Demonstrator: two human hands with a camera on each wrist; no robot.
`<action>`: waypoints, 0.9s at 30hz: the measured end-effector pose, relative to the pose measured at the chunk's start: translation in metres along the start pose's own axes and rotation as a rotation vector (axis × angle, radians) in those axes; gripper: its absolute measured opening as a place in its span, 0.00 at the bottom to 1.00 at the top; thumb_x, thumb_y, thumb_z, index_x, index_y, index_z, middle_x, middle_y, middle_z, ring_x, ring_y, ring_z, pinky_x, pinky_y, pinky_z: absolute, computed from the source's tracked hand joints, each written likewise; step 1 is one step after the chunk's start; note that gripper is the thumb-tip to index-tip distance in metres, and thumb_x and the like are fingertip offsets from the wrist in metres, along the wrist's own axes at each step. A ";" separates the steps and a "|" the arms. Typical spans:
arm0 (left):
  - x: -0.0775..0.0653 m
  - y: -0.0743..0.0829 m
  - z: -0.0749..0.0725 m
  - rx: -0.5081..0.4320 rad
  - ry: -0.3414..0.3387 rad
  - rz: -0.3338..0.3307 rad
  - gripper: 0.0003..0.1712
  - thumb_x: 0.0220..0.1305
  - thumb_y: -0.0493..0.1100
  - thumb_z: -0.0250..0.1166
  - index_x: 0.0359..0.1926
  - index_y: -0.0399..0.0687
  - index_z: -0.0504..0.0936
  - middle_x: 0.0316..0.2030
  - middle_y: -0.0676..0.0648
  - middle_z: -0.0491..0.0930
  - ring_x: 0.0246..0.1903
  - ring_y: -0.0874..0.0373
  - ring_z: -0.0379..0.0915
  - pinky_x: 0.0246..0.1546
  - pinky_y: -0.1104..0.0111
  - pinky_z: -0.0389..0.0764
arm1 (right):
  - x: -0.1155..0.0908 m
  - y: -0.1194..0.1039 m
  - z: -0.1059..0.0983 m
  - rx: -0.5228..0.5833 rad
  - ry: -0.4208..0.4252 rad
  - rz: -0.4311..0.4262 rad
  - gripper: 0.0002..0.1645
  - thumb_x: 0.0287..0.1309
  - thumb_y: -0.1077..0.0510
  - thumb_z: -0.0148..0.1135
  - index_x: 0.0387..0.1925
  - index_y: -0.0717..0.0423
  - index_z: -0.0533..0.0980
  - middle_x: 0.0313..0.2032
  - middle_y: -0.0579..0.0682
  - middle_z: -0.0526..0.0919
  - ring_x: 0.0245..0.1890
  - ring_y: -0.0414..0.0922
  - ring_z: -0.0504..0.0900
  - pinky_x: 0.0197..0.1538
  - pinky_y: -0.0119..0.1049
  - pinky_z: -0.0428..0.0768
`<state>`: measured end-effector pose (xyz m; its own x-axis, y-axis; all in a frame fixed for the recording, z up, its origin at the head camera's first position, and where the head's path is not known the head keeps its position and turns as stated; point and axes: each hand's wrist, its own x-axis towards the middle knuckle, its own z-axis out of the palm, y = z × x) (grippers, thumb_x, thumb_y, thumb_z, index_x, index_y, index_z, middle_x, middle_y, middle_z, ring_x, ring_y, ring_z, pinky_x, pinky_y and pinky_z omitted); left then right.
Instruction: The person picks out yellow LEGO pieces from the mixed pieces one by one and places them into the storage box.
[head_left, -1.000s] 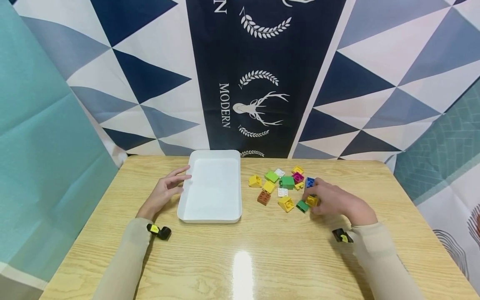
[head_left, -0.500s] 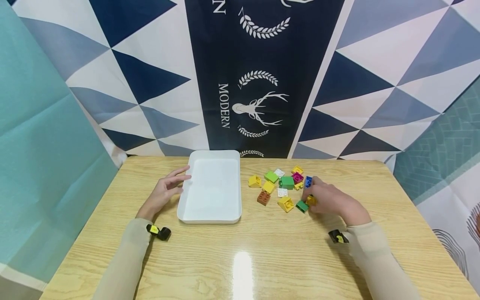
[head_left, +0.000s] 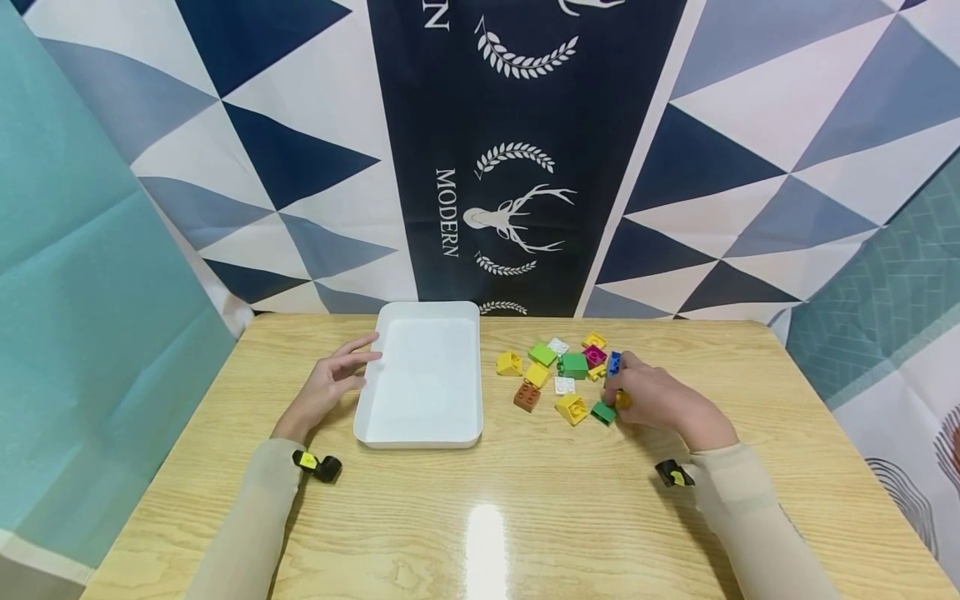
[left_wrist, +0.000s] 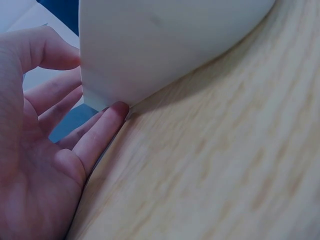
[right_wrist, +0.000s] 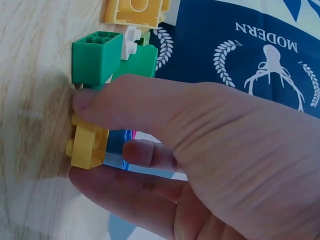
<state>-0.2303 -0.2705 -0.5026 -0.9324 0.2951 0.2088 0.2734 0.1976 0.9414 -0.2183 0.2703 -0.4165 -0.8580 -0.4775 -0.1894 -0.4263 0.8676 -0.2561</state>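
Observation:
Beside the left wall of a white tray (head_left: 423, 379), my left hand (head_left: 330, 385) rests with loosely extended fingers. Its fingertips (left_wrist: 118, 109) touch the tray's outer side in the left wrist view. My right hand (head_left: 663, 400) reaches down at the right end of a group of toy building bricks. Between its thumb and a finger it pinches a yellow brick (right_wrist: 90, 142), which lies studs sideways on the table. A blue brick (head_left: 614, 363) sits right behind the yellow one, partly hidden by the fingers. A dark green brick (head_left: 603, 412) lies just left of the thumb.
Several other bricks lie between tray and right hand: a sloped yellow brick (head_left: 572, 408), a brown brick (head_left: 527, 397), a green brick (head_left: 573, 365), a magenta brick (head_left: 595, 357) and white ones. A patterned cloth (head_left: 495, 167) hangs behind the wooden table (head_left: 420, 517).
My right hand has shifted slightly left, and its thumb and finger have come together on the yellow brick. The left hand and the tray have stayed put.

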 end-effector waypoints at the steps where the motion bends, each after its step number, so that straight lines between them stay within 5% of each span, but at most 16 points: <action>1: 0.000 0.000 0.000 0.000 0.001 0.000 0.27 0.73 0.24 0.61 0.71 0.23 0.80 0.87 0.28 0.60 0.89 0.30 0.49 0.74 0.89 0.68 | 0.000 0.000 0.000 0.001 0.001 -0.002 0.14 0.58 0.69 0.79 0.37 0.46 0.90 0.51 0.65 0.78 0.38 0.51 0.79 0.45 0.48 0.87; 9: 0.000 0.000 0.001 -0.011 0.002 0.003 0.27 0.72 0.24 0.61 0.71 0.22 0.80 0.87 0.28 0.60 0.89 0.30 0.49 0.74 0.89 0.68 | -0.001 0.000 -0.001 0.008 0.004 -0.018 0.12 0.57 0.69 0.80 0.37 0.48 0.91 0.45 0.56 0.76 0.38 0.49 0.78 0.43 0.43 0.84; 27: 0.000 -0.001 0.001 -0.008 0.003 0.010 0.27 0.72 0.24 0.61 0.71 0.22 0.80 0.87 0.28 0.60 0.89 0.30 0.49 0.75 0.89 0.68 | -0.006 -0.002 -0.008 -0.017 0.018 -0.048 0.11 0.59 0.67 0.82 0.39 0.49 0.92 0.44 0.52 0.83 0.39 0.45 0.80 0.48 0.46 0.88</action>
<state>-0.2306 -0.2699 -0.5041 -0.9303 0.2945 0.2187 0.2806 0.1872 0.9414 -0.2147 0.2722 -0.4073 -0.8413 -0.5162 -0.1606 -0.4716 0.8460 -0.2487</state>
